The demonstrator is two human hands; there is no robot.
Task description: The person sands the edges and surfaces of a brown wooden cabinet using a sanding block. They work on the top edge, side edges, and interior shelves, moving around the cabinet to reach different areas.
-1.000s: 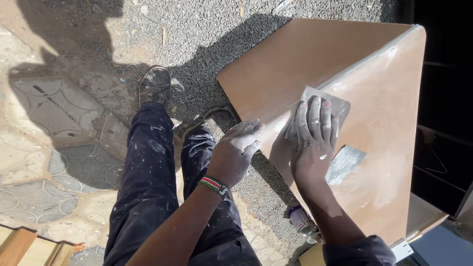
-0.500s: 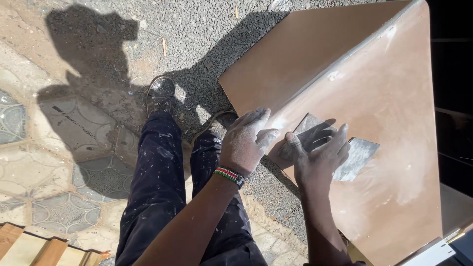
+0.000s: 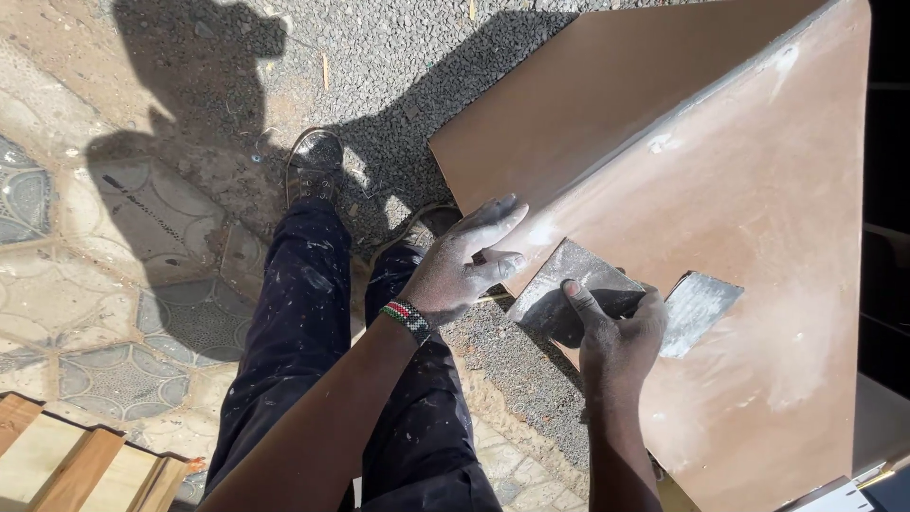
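A big brown board [image 3: 758, 190], dusted white, stands tilted in front of me. My right hand [image 3: 616, 332] grips a grey sheet of sandpaper [image 3: 569, 284] near the board's lower left edge; another grey piece [image 3: 700, 308] sticks out past the fingers to the right. My left hand [image 3: 460, 265], covered in dust and wearing a beaded wristband [image 3: 408, 320], rests with spread fingers on the board's left edge, close to the sandpaper.
My legs in dark paint-flecked trousers [image 3: 303, 341] and dusty shoes [image 3: 313, 161] stand on gravel [image 3: 398, 57] and patterned paving [image 3: 95, 284]. Wooden slats [image 3: 76, 465] lie at the bottom left. A dark opening [image 3: 886, 237] lies past the board's right edge.
My right hand has slid down the board and now grips the sandpaper from below. My left hand has moved to the board's edge. The view has shifted.
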